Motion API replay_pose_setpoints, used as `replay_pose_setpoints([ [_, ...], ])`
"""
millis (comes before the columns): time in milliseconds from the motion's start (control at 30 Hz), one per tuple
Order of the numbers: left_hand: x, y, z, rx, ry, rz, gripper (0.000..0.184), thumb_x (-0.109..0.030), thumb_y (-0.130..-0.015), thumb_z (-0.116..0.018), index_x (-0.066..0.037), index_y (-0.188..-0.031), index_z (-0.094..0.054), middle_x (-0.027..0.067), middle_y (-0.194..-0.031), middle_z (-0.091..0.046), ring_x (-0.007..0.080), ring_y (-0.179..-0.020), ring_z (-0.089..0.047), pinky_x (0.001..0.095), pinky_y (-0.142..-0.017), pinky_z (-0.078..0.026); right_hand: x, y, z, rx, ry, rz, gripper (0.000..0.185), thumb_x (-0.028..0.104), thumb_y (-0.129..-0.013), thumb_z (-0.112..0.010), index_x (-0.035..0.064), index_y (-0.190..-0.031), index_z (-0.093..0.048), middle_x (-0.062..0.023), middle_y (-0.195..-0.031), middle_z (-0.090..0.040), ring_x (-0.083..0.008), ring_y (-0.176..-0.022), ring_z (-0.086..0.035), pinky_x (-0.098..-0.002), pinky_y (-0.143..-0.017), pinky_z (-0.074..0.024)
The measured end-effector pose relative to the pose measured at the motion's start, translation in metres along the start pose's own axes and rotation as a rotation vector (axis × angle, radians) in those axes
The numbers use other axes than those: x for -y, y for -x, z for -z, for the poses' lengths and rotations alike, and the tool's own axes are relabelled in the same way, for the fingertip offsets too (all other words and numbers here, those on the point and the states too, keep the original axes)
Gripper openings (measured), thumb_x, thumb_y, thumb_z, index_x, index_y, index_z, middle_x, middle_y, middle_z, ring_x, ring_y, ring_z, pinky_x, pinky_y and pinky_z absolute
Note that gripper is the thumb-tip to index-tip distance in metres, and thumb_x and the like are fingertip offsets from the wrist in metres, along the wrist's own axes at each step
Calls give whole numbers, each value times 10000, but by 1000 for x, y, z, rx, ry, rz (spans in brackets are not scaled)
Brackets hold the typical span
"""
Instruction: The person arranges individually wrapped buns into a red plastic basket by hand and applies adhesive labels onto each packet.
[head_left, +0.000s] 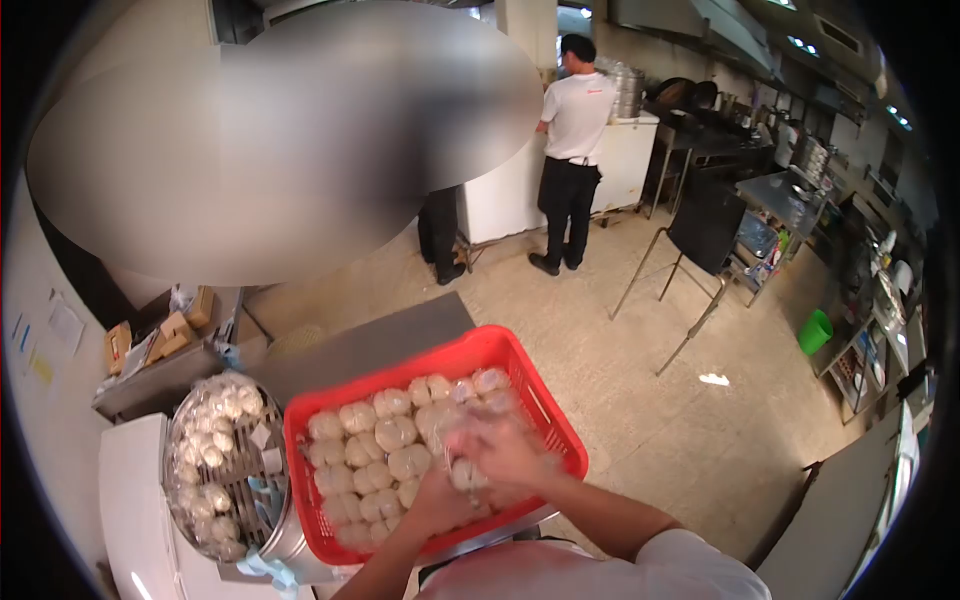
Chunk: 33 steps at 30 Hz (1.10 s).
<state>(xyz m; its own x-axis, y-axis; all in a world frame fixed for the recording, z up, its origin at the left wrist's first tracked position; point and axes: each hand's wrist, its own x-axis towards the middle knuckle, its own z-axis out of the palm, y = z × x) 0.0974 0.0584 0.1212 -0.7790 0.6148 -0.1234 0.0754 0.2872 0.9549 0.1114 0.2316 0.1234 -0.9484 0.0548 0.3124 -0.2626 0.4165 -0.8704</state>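
A red plastic basket [300, 430] stands in front of me, filled with rows of pale round buns [395, 433] that shine as if covered in clear plastic. My right hand [500, 450] is over the basket's right half, its fingers smeared by motion. Low in the basket, my left hand [438, 503] is close beside it, with its fingers mostly hidden. Between the two hands a pale bun [468, 474] shows. Whether either hand grips it, I cannot tell.
A round steamer [284, 500] with wrapped buns and a slatted base stands left of the basket. Small cardboard boxes [175, 325] lie beyond it. A black chair [706, 228] and a green bin [815, 332] stand on the floor. One person [578, 120] stands at a white counter [628, 165]; another's legs show nearby.
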Motion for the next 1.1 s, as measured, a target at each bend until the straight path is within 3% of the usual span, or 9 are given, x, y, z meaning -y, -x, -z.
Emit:
replay_pose_setpoints([
  [67, 5, -21, 0, -9, -18, -27, 901, -281, -693, -975, -60, -1439, -519, 128, -1359, -636, 266, -1246, -610, 378, -1067, -484, -33, -25, 4, 0, 120, 49, 261, 266, -1012, -669, 73, -1162, -760, -181, -1162, -700, -344, -1074, -676, -405, -926, -537],
  [133, 4, -36, 6, -44, -3, -46, 847, -237, -680, -990, -40, -1386, -567, 90, -1301, -673, 210, -1174, -639, 361, -1011, -523, -7, -47, 13, 15, -430, -362, 230, 152, -1038, -663, -10, -1188, -729, -84, -1268, -672, -199, -1110, -674, -343, -888, -591],
  [333, 5, -48, 29, 135, 455, -88, 802, -103, -684, -975, -9, -1371, -573, 57, -1262, -683, 167, -1148, -652, 338, -1000, -534, -13, -68, 18, 62, -794, -560, 349, 340, -1077, -618, 77, -1281, -721, -85, -1164, -740, -142, -983, -692, -307, -850, -563],
  [567, 34, -35, 30, -41, 699, 174, 925, -55, -682, -955, -32, -1478, -484, 48, -1310, -612, 188, -1169, -631, 334, -972, -552, -6, -58, -13, 209, -364, -249, 472, 438, -1054, -628, 42, -1297, -711, -123, -1221, -741, -237, -1084, -696, -389, -975, -541],
  [700, 49, -7, 41, 40, 511, 25, 730, -54, -803, -870, -44, -1451, -534, 81, -1308, -637, 209, -1177, -617, 347, -1026, -514, -3, -44, -25, 388, -44, -122, 416, 398, -1052, -631, 49, -1251, -739, -118, -1116, -773, -240, -1058, -713, -378, -977, -533],
  [767, 67, 3, 42, 63, 617, -2, 699, -40, -836, -836, -49, -1462, -525, 87, -1336, -624, 219, -1186, -619, 349, -1028, -515, -6, -39, -34, 435, -170, -199, 385, 376, -1056, -628, 42, -1205, -749, -117, -1136, -760, -226, -1060, -706, -349, -959, -535],
  [867, 19, 14, 50, -105, 756, 387, 653, -27, -876, -787, -29, -1470, -514, 83, -1388, -596, 211, -1195, -625, 344, -1012, -530, 10, -32, -46, 431, -191, -287, 353, 346, -1083, -602, 40, -1175, -752, -88, -1178, -734, -183, -1095, -673, -334, -955, -533],
  [967, 73, 7, 43, -112, 707, 135, 759, -106, -869, -815, -78, -1519, -423, 61, -1430, -530, 217, -1180, -631, 353, -950, -568, 25, -16, -48, 360, -505, -263, 312, 281, -1098, -581, 28, -1176, -747, -87, -1162, -736, -170, -1076, -666, -328, -940, -533],
  [1100, 43, 20, 51, 66, 706, 164, 674, -30, -873, -772, -34, -1475, -471, 90, -1397, -574, 219, -1171, -650, 391, -988, -573, 12, -3, -50, 164, -272, -89, 278, 220, -1095, -584, 15, -1175, -754, -98, -1149, -732, -173, -1065, -665, -332, -945, -530],
])
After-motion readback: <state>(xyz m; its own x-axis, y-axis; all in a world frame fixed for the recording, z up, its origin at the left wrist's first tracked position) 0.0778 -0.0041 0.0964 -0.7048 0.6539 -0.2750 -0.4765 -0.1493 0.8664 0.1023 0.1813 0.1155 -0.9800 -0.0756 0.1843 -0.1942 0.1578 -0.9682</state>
